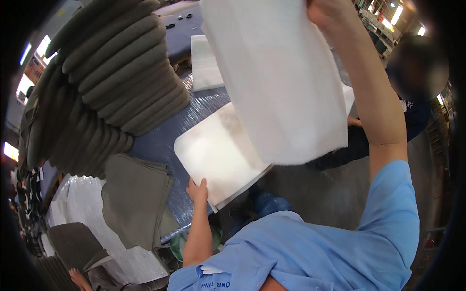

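Note:
My right hand (323, 14) is raised at the top and closed on the upper edge of a soft white sheet of padding (281, 82). The sheet hangs down and covers part of a white foam pad (218, 150) with rounded corners. At the near left edge of that pad is my left hand (197, 190), its thumb on top and its other fingers partly hidden. The pad lies at the table's near edge, apparently over another thin layer.
Tall stacks of grey-green cushions (126, 68) stand on the left of the plastic-covered table (145, 145). Nearer lie flat grey-green fabric pieces (136, 199). Another white sheet (204, 63) lies behind. A co-worker's hand (79, 279) touches a cushion at lower left; another person (417, 106) is at right.

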`<move>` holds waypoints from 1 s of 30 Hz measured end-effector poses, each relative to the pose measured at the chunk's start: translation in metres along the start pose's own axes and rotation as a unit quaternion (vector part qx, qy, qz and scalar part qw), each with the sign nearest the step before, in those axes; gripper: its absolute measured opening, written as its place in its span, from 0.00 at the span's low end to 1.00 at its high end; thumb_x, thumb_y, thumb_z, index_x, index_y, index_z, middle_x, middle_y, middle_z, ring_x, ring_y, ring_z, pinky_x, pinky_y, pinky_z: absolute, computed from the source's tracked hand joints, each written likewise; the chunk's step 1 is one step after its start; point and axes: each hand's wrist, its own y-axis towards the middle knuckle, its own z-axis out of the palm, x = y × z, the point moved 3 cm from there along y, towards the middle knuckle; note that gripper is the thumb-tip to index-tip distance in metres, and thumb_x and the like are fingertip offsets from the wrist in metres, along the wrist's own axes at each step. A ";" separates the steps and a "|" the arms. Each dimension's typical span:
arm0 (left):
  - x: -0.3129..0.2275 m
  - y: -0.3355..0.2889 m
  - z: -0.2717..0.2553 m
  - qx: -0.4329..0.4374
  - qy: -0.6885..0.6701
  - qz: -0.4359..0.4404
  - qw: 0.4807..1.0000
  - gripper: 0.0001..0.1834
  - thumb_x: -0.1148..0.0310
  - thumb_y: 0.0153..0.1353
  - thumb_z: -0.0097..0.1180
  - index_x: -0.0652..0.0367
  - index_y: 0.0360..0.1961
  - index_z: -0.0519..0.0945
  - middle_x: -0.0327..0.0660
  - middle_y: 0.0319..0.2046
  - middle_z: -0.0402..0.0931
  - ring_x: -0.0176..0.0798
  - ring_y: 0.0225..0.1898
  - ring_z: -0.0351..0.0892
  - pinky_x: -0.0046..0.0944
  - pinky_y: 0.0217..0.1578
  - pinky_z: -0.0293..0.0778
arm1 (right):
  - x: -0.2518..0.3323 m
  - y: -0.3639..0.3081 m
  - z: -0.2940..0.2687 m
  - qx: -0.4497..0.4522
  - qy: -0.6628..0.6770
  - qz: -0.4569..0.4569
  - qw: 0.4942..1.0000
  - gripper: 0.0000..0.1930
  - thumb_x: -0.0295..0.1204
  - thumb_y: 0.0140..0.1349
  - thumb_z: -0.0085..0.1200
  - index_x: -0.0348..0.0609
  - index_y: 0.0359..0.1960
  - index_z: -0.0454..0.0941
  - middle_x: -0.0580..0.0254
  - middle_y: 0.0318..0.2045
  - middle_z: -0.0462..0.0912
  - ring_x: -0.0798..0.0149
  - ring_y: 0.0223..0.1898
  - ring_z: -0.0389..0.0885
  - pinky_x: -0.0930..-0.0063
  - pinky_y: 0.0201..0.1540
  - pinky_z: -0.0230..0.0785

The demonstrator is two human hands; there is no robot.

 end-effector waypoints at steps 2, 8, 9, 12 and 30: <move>-0.036 -0.002 0.013 0.092 -0.074 0.059 0.991 0.40 0.52 0.72 0.62 0.56 0.78 0.63 0.62 0.73 0.65 0.58 0.75 0.63 0.51 0.70 0.65 | 0.015 -0.009 -0.001 0.029 -0.004 0.005 1.000 0.12 0.28 0.80 0.47 0.37 0.54 0.80 0.56 0.48 0.87 0.62 0.47 0.86 0.68 0.53 0.81; -0.124 -0.007 0.001 0.492 -0.533 0.007 0.688 0.46 0.42 0.71 0.60 0.58 0.79 0.59 0.53 0.73 0.67 0.53 0.75 0.65 0.53 0.74 0.61 | 0.013 -0.006 -0.010 -0.019 -0.017 0.034 0.999 0.14 0.31 0.79 0.50 0.36 0.58 0.80 0.56 0.49 0.87 0.63 0.49 0.86 0.69 0.54 0.80; -0.128 -0.008 -0.016 0.515 -0.559 0.052 0.648 0.47 0.41 0.71 0.59 0.61 0.79 0.59 0.51 0.73 0.68 0.53 0.74 0.66 0.55 0.74 0.61 | 0.000 -0.002 -0.014 -0.042 -0.045 0.024 0.998 0.15 0.33 0.79 0.52 0.37 0.57 0.81 0.58 0.47 0.88 0.64 0.48 0.86 0.69 0.53 0.78; -0.126 -0.035 -0.019 0.400 -0.574 0.062 0.712 0.34 0.60 0.73 0.62 0.67 0.72 0.67 0.52 0.66 0.75 0.51 0.66 0.77 0.54 0.67 0.74 | -0.043 -0.010 -0.095 -0.129 -0.233 0.030 0.963 0.14 0.35 0.78 0.53 0.37 0.54 0.82 0.61 0.46 0.88 0.67 0.46 0.83 0.68 0.51 0.76; -0.027 0.077 -0.023 -0.015 -0.367 -0.138 0.920 0.26 0.66 0.68 0.68 0.68 0.62 0.75 0.50 0.57 0.81 0.47 0.55 0.83 0.45 0.54 0.81 | -0.451 -0.061 -0.128 -0.057 -0.451 0.233 0.860 0.17 0.37 0.72 0.56 0.46 0.57 0.84 0.49 0.50 0.89 0.50 0.51 0.87 0.58 0.55 0.77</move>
